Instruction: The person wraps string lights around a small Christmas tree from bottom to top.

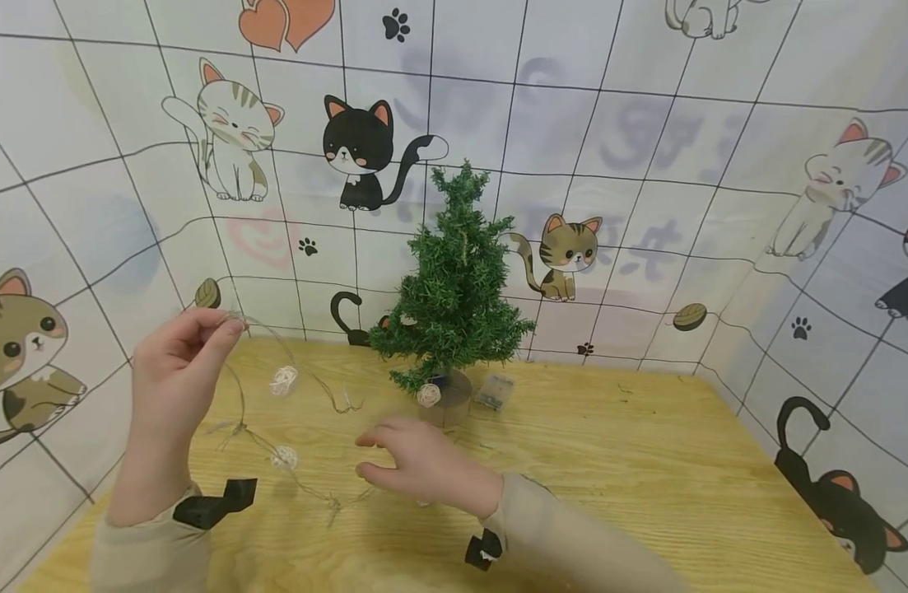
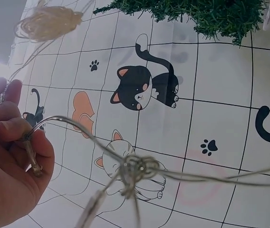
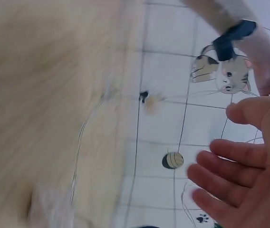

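In the head view my left hand is raised at the left and pinches a thin wire light string between thumb and fingers. Woven white balls, one higher and one lower, hang along the string, which loops down toward the table. The left wrist view shows a knotted cluster on the strand close to the fingers. My right hand hovers over the table with fingers spread and holds nothing; its palm shows bare in the right wrist view. A small green artificial Christmas tree stands beyond it.
Under the tree is a round brown base, with a woven ball in front of it. A clear battery box lies right of the base. Cat-print cloth walls in the yellow wood-grain table behind and at both sides.
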### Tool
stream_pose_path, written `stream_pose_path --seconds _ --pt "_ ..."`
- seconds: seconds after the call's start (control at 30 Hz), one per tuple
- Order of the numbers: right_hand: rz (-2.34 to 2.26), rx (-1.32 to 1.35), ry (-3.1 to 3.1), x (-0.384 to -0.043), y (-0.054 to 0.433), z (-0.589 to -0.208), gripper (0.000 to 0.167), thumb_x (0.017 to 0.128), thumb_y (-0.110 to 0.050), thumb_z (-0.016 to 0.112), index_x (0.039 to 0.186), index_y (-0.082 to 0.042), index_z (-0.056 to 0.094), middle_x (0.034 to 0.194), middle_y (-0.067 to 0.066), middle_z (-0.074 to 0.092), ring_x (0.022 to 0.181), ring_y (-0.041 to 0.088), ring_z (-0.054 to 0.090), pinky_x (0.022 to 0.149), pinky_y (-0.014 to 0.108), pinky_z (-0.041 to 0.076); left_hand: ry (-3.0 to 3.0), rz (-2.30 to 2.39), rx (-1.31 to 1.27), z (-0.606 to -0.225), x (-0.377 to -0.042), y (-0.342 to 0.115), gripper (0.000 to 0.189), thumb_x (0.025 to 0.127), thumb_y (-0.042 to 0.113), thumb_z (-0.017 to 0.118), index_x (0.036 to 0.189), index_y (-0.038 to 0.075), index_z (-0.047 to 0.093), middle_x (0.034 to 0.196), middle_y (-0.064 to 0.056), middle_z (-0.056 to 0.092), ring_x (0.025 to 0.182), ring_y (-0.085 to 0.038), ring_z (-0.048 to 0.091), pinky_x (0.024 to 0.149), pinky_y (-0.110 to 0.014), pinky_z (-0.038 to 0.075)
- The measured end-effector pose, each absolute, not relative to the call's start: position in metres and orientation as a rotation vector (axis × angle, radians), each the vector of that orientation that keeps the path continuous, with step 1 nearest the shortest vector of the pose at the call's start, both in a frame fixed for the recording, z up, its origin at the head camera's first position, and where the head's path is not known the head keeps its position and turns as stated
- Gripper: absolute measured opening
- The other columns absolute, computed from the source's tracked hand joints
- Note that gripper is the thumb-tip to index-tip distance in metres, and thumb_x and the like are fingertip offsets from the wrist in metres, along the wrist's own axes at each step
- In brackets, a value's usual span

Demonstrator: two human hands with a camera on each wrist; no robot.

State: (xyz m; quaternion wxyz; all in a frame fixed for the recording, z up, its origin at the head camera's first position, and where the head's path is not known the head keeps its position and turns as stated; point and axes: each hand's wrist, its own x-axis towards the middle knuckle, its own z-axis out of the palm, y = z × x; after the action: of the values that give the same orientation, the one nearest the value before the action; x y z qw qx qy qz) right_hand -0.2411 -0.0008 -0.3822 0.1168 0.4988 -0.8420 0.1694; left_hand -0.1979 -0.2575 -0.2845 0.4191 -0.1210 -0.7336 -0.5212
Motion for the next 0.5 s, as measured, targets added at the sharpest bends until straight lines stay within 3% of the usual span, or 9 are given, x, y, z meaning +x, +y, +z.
stream_pose_path --seconds 0.07,0.27,0.5 --pt "0.748 1.506 -2.619 -0.244 -0.012 -0.383 0.036 0.097 -0.034 0.060 0.126 -0.012 0.064 0.119 -0.004 0.064 0.103 0.005 0.060 0.085 0.017 0.046 -1.845 -1.303 -0.318 -0.285 -0.198 -0.258 0.008 0.091 -0.005 0.061 0.087 -0.010 0.066 0.065 0.006 0.055 0.052 -0.010 0.034 0.052 -0.022 0.031" --pt "1.275 1.585 -2.797 -0.250 -0.061 -0.396 0.052 0.098 -0.031 0.059 0.146 -0.016 0.045 0.144 -0.007 0.047 0.125 0.003 0.047 0.097 0.022 0.041 -1.866 -1.301 -0.287 -0.286 -0.196 -0.258 0.009 0.092 -0.004 0.060 0.088 -0.010 0.066 0.067 0.007 0.058 0.055 -0.011 0.036 0.053 -0.021 0.033" --pt "1.732 1.514 -2.781 -0.254 -0.095 -0.405 0.061 0.094 -0.030 0.065 0.149 -0.025 0.039 0.144 -0.014 0.043 0.130 0.002 0.040 0.105 0.031 0.036 -1.855 -1.338 -0.294 -0.284 -0.196 -0.256 0.010 0.093 -0.002 0.061 0.089 -0.010 0.065 0.066 0.004 0.056 0.056 -0.012 0.036 0.053 -0.022 0.032"
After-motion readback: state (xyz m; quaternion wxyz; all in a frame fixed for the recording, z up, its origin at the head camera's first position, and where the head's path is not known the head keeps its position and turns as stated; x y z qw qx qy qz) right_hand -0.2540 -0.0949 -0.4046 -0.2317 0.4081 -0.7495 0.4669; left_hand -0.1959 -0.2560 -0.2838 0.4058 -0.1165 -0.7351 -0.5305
